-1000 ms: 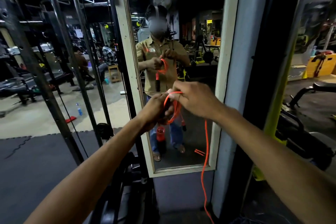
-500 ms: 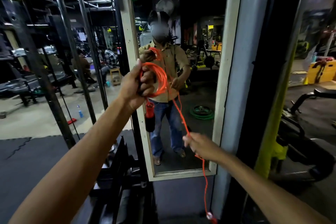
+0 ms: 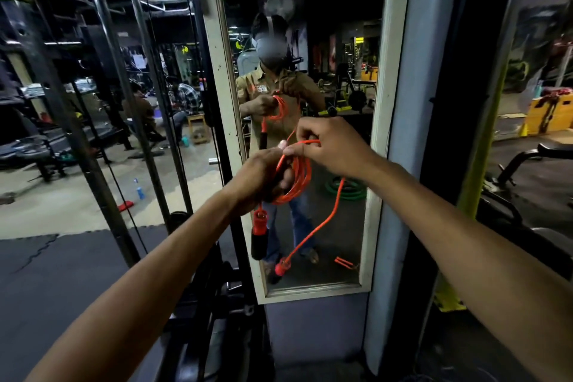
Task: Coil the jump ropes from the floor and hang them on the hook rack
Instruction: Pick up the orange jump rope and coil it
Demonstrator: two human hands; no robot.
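Right in front of the mirror [image 3: 380, 121], the left hand [image 3: 259, 178] has its fingers clamped round the gathered loops of the orange jump rope [image 3: 302, 178] so the coil cannot spring open, while the right hand [image 3: 330, 146] pinches the top turn, seemingly to lay it in, both handles [image 3: 259, 237] hanging below.
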